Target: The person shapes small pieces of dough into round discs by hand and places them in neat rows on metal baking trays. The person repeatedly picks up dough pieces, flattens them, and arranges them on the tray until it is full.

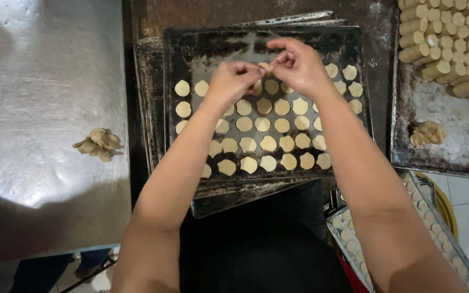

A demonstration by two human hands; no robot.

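Both my hands hover over a dark baking tray (176, 65) that carries rows of several small round dough discs (262, 124). My left hand (233, 80) and my right hand (298, 65) meet above the tray's far middle, pinching one small piece of dough (265, 66) between their fingertips. The tray rests on a stack of similar blackened trays.
A metal table (44, 81) at left holds a small heap of dough scraps (97, 144). At right, a worn tray (446, 135) carries stacked dough cylinders (446, 43) and a scrap lump (428, 133). Below right, another tray (408, 239) holds several small discs.
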